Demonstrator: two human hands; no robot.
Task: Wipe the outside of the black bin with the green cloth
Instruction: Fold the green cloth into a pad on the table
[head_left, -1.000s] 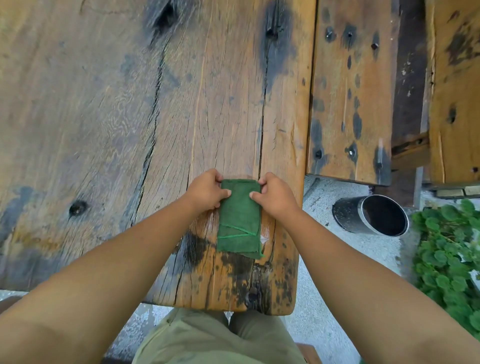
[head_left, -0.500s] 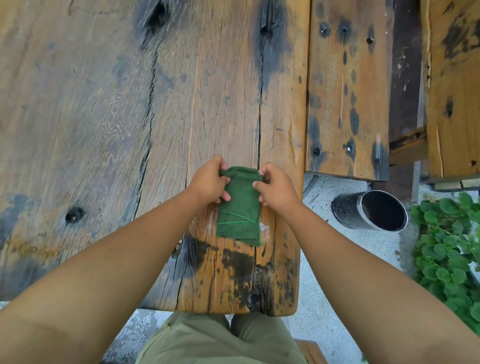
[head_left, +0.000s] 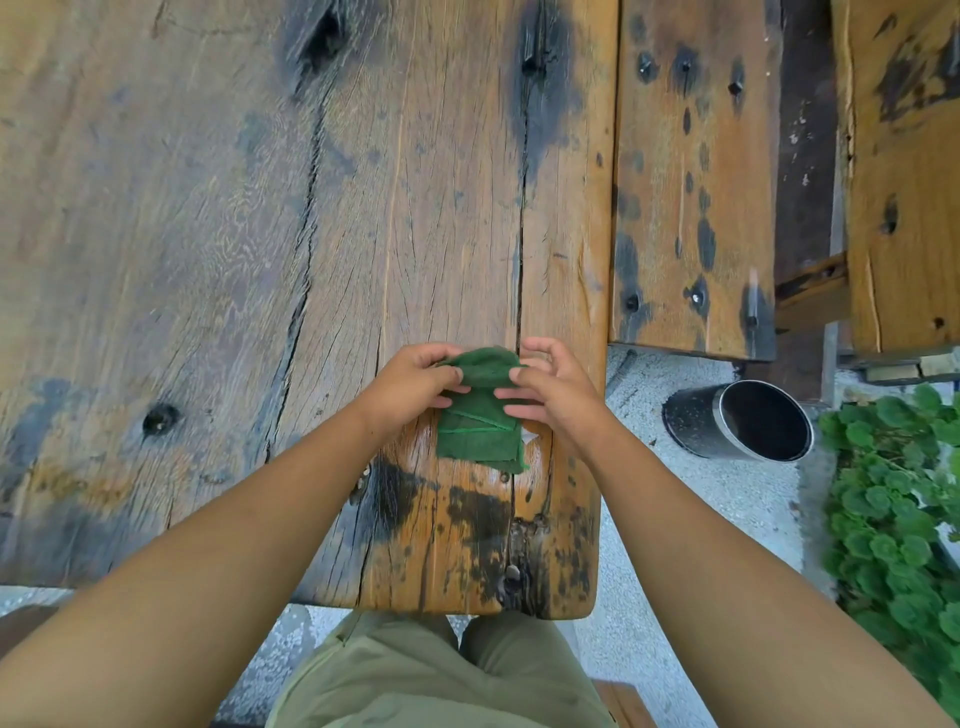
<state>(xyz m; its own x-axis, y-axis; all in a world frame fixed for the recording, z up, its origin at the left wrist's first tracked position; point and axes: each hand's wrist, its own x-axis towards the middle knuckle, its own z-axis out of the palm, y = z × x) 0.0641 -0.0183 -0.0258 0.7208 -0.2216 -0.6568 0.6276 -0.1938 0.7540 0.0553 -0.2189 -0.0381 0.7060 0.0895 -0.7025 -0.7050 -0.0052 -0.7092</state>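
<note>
The green cloth (head_left: 479, 428) is folded into a narrow strip on the wooden table (head_left: 208, 234), near its right front corner. My left hand (head_left: 413, 382) pinches the cloth's far end from the left. My right hand (head_left: 550, 387) grips the same end from the right, fingers spread. The far end of the cloth is lifted and curling over toward me. The black bin (head_left: 737, 418) lies on its side on the ground to the right of the table, its open mouth facing right, well apart from both hands.
A second wooden slab (head_left: 691, 182) stands right of the table, with another (head_left: 904, 182) beyond it. Green leafy plants (head_left: 893, 519) grow at the right edge. Pale gravel-textured ground (head_left: 701, 519) lies between table and plants. My legs in khaki trousers (head_left: 441, 675) are below the table edge.
Both hands have lifted the cloth's far end off the table and are folding it back toward me; the cloth was lying flat a second ago.
</note>
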